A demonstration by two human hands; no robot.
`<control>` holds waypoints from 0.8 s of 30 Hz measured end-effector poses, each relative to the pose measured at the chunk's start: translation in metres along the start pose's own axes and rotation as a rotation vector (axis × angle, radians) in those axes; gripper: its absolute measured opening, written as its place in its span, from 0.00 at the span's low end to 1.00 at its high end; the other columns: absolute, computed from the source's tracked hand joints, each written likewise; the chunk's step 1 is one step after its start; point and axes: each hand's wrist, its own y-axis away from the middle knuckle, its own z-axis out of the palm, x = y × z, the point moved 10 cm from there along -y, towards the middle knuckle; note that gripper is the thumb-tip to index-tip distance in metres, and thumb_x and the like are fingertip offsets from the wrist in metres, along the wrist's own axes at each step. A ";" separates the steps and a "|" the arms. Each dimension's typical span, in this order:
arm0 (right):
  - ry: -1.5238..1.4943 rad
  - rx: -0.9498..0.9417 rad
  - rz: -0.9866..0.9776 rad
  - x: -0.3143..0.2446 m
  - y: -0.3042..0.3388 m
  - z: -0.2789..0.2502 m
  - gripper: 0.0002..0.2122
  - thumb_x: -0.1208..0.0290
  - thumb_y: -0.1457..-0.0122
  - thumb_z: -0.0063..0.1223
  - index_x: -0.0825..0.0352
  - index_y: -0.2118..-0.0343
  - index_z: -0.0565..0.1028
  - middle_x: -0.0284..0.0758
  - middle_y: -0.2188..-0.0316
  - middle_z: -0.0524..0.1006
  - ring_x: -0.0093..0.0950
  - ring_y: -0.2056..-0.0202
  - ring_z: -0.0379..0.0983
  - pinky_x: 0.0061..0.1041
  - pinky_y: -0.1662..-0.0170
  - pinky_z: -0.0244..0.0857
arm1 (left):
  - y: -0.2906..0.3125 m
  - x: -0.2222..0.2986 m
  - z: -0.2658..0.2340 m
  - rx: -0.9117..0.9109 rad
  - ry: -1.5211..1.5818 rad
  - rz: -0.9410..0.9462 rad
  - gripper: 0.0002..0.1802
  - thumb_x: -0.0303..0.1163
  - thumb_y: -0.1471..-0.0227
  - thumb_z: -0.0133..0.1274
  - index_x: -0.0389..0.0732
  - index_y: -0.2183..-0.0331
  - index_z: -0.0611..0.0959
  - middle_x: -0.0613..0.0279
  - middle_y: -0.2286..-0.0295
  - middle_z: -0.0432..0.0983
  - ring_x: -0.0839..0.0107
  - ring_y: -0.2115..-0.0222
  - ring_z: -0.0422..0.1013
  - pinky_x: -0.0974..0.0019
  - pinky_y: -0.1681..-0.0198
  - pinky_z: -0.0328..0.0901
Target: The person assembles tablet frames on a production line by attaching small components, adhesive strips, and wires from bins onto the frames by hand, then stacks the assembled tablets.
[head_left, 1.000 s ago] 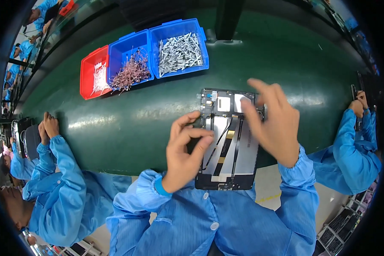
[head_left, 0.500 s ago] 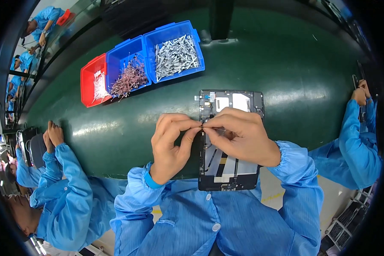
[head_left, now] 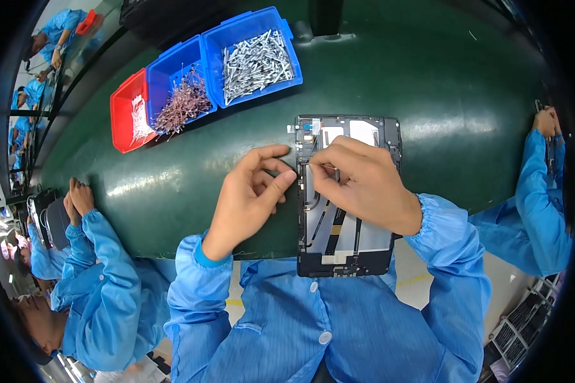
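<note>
Right hand (head_left: 364,185): thumb and forefinger pinched together over the upper middle of the open tablet frame (head_left: 345,236); the grip is closed on something very small and pale at the fingertips (too small to identify). The heel of the hand lies across the frame's right half.

Left hand (head_left: 252,191): fingers curled, thumb extended, its tip pressing the frame's left edge just beside the right fingertips. The grip is loosely closed and clamps nothing; it only steadies the frame.

Tablet frame: black, rectangular, lying flat at the near edge of the green counter (head_left: 428,83), its lower end overhanging that edge toward the person's blue coat. Silver strips and dark panels show inside; two pale patches sit at its far end.

Containers, toward the far left corner of the counter, in a row touching each other:
- large blue bin (head_left: 281,35): a heap of silvery metal pieces.
- smaller blue bin (head_left: 156,73): a tangle of thin reddish-brown parts.
- red bin (head_left: 118,108): a few white pieces.

Other people in blue coats work at the left end (head_left: 76,198) and the right end (head_left: 546,121) of the counter, well apart from the frame.
</note>
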 end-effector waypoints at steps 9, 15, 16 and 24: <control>0.061 -0.055 0.012 0.010 0.002 0.012 0.04 0.80 0.48 0.61 0.69 0.69 0.78 0.36 0.77 0.74 0.28 0.78 0.74 0.25 0.74 0.69 | -0.012 -0.029 0.011 -0.129 0.276 -0.255 0.10 0.26 0.41 0.56 0.30 0.61 0.77 0.60 0.71 0.76 0.81 0.82 0.70 0.78 0.84 0.64; 0.137 -0.085 -0.033 0.006 0.002 0.014 0.05 0.80 0.49 0.61 0.69 0.69 0.78 0.35 0.76 0.73 0.30 0.78 0.74 0.27 0.75 0.69 | -0.016 -0.027 0.012 -0.130 0.240 -0.263 0.07 0.25 0.42 0.57 0.31 0.63 0.78 0.62 0.72 0.76 0.82 0.82 0.70 0.78 0.85 0.63; 0.135 -0.087 -0.038 0.005 0.002 0.014 0.05 0.80 0.49 0.61 0.69 0.69 0.78 0.35 0.76 0.73 0.30 0.77 0.74 0.27 0.74 0.69 | -0.016 -0.026 0.012 -0.127 0.235 -0.263 0.07 0.25 0.42 0.57 0.31 0.64 0.78 0.62 0.72 0.76 0.82 0.83 0.70 0.78 0.85 0.63; 0.206 -0.074 -0.134 -0.001 0.004 0.015 0.05 0.73 0.44 0.57 0.67 0.72 0.72 0.33 0.76 0.69 0.31 0.78 0.73 0.29 0.79 0.68 | -0.018 -0.027 0.011 -0.125 0.219 -0.270 0.07 0.25 0.43 0.57 0.31 0.65 0.78 0.63 0.75 0.75 0.82 0.83 0.69 0.78 0.85 0.62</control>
